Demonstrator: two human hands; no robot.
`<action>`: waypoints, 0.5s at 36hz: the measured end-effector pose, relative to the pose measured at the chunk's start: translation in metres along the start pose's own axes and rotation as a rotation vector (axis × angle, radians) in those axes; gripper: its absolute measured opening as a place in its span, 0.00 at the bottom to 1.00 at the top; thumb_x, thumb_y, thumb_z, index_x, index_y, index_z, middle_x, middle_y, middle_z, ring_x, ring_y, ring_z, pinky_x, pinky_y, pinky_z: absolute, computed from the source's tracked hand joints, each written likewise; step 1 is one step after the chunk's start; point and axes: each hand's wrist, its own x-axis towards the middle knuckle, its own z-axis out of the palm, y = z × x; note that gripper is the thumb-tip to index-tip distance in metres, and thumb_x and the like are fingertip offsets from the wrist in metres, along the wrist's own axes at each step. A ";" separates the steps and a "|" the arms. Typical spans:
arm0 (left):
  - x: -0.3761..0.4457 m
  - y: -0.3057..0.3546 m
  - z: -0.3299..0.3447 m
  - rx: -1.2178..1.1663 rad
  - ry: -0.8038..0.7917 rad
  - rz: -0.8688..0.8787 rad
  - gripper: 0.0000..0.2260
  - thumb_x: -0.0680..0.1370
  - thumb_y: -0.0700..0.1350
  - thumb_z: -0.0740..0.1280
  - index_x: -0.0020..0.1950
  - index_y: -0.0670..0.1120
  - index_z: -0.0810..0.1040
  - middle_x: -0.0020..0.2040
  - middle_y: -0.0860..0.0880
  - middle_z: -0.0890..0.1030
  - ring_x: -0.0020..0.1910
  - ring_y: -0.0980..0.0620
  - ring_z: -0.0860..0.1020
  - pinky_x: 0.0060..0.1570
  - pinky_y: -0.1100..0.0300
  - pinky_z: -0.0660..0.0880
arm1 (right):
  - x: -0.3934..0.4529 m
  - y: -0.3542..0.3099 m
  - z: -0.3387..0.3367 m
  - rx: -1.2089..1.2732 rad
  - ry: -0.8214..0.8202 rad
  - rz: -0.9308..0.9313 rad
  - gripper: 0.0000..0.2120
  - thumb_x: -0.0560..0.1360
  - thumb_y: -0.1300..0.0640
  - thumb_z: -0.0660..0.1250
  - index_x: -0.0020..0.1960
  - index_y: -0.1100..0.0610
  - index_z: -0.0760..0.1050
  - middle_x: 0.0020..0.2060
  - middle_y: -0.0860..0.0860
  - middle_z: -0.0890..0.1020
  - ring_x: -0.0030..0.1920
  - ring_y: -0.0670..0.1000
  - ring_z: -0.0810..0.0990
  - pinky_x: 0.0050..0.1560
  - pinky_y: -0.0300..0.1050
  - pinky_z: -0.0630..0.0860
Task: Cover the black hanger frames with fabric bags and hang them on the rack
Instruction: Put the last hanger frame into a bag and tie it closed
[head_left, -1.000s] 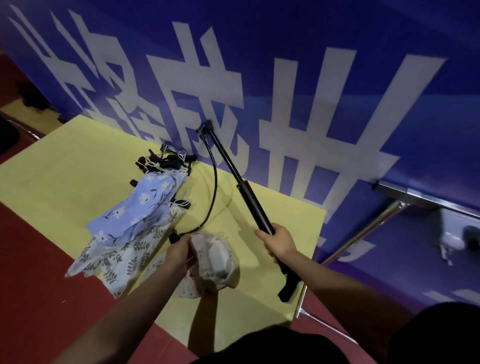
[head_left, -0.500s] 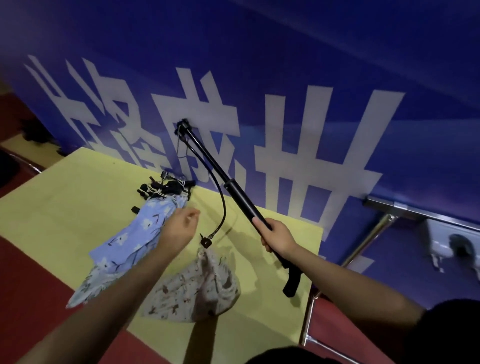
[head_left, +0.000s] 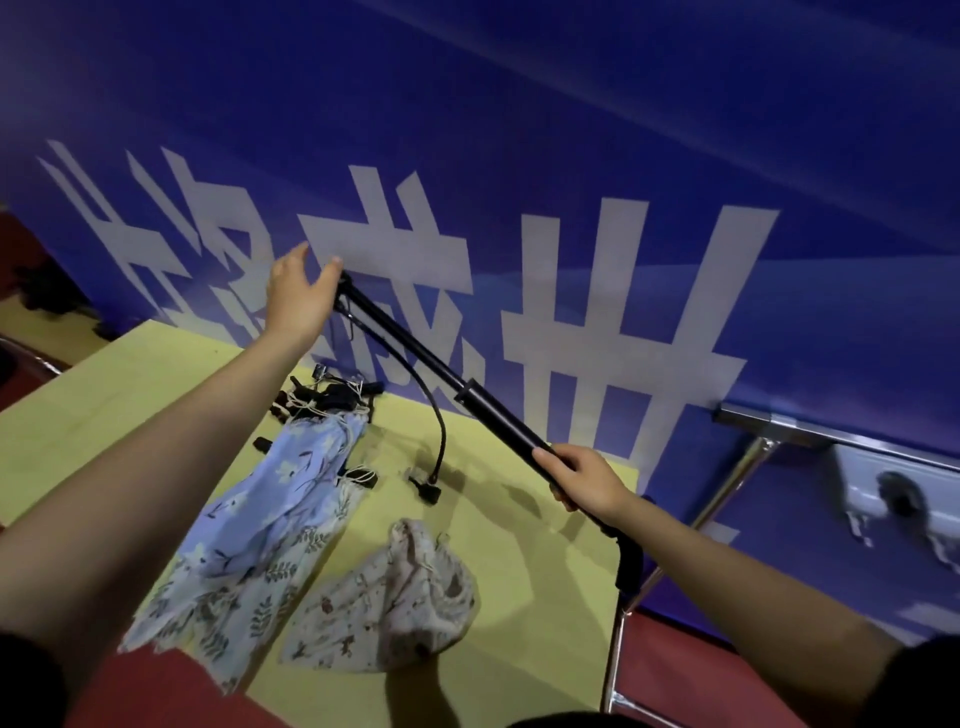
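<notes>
Getting the bag on goes easier if the black frame (head_left: 488, 410) is kept steady: it's gripped low down by the right hand (head_left: 584, 480), mid-right of frame, while the left hand (head_left: 301, 296), fingers spread and holding nothing, is reached to its tip. The beige bag (head_left: 395, 597) is left on the yellow table (head_left: 130, 384), bottom centre.

Blue wall (head_left: 571, 130) blocked the table's (head_left: 130, 384) far edge. Black rod (head_left: 441, 374) slanted across mid-table, its hose (head_left: 436, 415) dangling. Fabric bags (head_left: 291, 493) and clips (head_left: 332, 402) cluttered the centre; left part was open.
</notes>
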 end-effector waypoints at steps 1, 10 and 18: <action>0.001 0.001 0.005 0.008 -0.041 0.012 0.23 0.81 0.56 0.58 0.71 0.44 0.70 0.69 0.42 0.72 0.69 0.43 0.69 0.64 0.49 0.66 | -0.002 0.000 0.000 -0.025 -0.005 -0.005 0.21 0.79 0.42 0.61 0.49 0.61 0.77 0.27 0.50 0.75 0.27 0.51 0.73 0.31 0.45 0.71; -0.004 -0.013 0.023 0.035 -0.076 -0.110 0.25 0.80 0.52 0.63 0.75 0.45 0.64 0.66 0.45 0.75 0.64 0.42 0.73 0.60 0.51 0.69 | -0.023 0.023 0.001 -0.042 0.033 0.046 0.20 0.76 0.39 0.63 0.36 0.55 0.73 0.27 0.51 0.75 0.27 0.51 0.74 0.32 0.46 0.71; -0.022 -0.024 0.040 0.134 -0.276 -0.090 0.15 0.83 0.51 0.56 0.52 0.42 0.76 0.50 0.39 0.79 0.50 0.40 0.76 0.45 0.54 0.67 | -0.031 0.024 0.011 -0.055 -0.014 0.097 0.20 0.79 0.42 0.62 0.40 0.57 0.73 0.28 0.54 0.74 0.24 0.50 0.70 0.29 0.44 0.68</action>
